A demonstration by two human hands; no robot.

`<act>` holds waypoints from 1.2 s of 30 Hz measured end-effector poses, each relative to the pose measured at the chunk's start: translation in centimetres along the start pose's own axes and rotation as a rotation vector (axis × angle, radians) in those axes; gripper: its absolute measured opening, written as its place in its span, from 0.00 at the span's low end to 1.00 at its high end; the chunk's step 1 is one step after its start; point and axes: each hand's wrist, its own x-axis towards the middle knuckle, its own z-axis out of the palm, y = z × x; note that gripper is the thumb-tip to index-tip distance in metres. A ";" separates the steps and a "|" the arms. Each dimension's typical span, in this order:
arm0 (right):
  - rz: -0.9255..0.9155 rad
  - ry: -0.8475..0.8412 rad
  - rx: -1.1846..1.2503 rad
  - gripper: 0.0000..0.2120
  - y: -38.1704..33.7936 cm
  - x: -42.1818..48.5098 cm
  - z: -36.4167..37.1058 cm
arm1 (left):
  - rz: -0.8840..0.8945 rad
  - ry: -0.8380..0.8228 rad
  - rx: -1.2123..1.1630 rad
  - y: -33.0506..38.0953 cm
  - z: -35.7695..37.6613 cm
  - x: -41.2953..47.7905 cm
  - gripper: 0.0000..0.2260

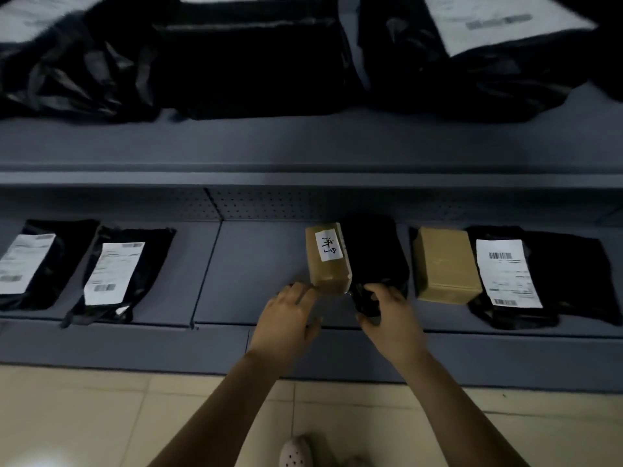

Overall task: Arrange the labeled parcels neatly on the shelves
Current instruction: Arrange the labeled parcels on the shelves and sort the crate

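On the low grey shelf (pixel 256 264) a small brown box with a handwritten white label (pixel 326 261) leans against a black bagged parcel (pixel 374 254). My left hand (pixel 286 321) touches the box's near left corner with extended fingers. My right hand (pixel 391 318) grips the near end of the black parcel, fingers curled round it. Right of them lie a plain brown box (pixel 445 264) and a black parcel with a barcode label (pixel 539 274). Two labelled black parcels (pixel 33 261) (pixel 124 271) lie at the left.
The upper shelf (pixel 303 146) carries several large black bagged parcels (pixel 249 59), some with white labels. Bare shelf surface lies between the left parcels and the labelled box. Below is a beige tiled floor (pixel 101 416) with my shoe (pixel 296 453).
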 end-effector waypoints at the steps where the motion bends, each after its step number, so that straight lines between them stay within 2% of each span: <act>1: 0.010 -0.002 0.008 0.26 0.4 1.0 0.5 | -0.011 -0.003 -0.008 -0.4 0.8 0.8 0.20; 7: 0.009 -0.012 -0.026 0.25 2.1 5.9 3.2 | -0.079 -0.077 -0.094 -1.7 5.4 3.9 0.28; 11: -0.107 0.004 -0.006 0.19 2.2 7.0 4.6 | -0.097 -0.058 -0.103 -2.3 6.6 3.4 0.32; 15: -0.141 0.032 0.153 0.22 1.2 7.0 5.5 | -0.190 0.004 -0.168 -3.7 5.9 2.0 0.34; 18: -0.034 -0.081 0.266 0.27 0.1 7.5 6.1 | -0.249 0.023 -0.252 -4.9 5.1 1.2 0.34; 23: -0.074 -0.118 0.391 0.26 -1.3 7.9 7.8 | -0.253 -0.008 -0.350 -6.5 5.0 0.1 0.38; 30: -0.261 -0.074 0.316 0.22 -1.8 7.2 9.7 | -0.379 0.001 -0.505 -7.9 6.2 -0.8 0.32; 32: -0.214 -0.077 0.356 0.22 -1.9 7.3 9.8 | -0.402 0.007 -0.529 -8.2 6.3 -0.7 0.31; 36: 0.040 -0.160 0.418 0.26 -2.6 7.9 9.2 | -0.430 0.032 -0.574 -9.2 6.3 0.2 0.32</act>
